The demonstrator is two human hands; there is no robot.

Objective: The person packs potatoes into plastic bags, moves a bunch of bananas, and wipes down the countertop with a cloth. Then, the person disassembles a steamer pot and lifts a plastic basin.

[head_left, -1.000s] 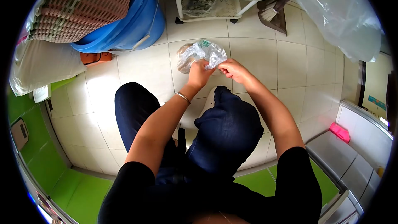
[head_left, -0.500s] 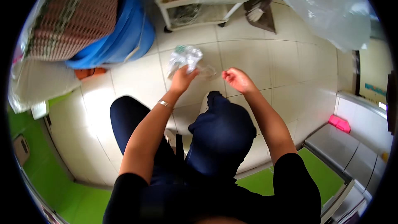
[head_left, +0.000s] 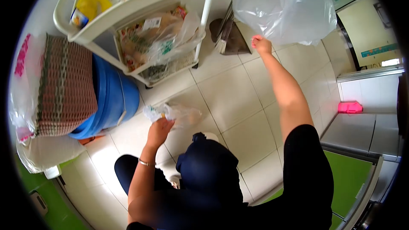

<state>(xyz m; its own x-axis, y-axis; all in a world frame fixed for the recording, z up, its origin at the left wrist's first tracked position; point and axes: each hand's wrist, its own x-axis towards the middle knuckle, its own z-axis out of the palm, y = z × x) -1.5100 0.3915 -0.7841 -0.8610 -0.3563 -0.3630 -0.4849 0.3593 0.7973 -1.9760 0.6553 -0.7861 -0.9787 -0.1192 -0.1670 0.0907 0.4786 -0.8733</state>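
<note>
My left hand [head_left: 159, 132] is closed on the top of a small clear plastic bag [head_left: 184, 116] low over the floor tiles. What the bag contains is hard to make out. My right hand [head_left: 262, 45] is stretched out far forward with its fingers pinched together. Red shows at those fingertips, too small to name. Just beyond that hand hangs a large translucent plastic bag [head_left: 287, 10]; whether the fingers touch its lower edge I cannot tell.
A white trolley [head_left: 149, 6] with bagged goods stands ahead on the left. Beside it are a blue barrel [head_left: 113, 91] and a woven basket [head_left: 64, 85]. A dustpan [head_left: 235, 40] rests by the wall. Grey-topped, green-fronted cabinets [head_left: 351, 183] line the right.
My right hand has gone from near the small bag up and forward to the large hanging bag. My left hand still grips the small bag. The view has shifted, showing more of the trolley.
</note>
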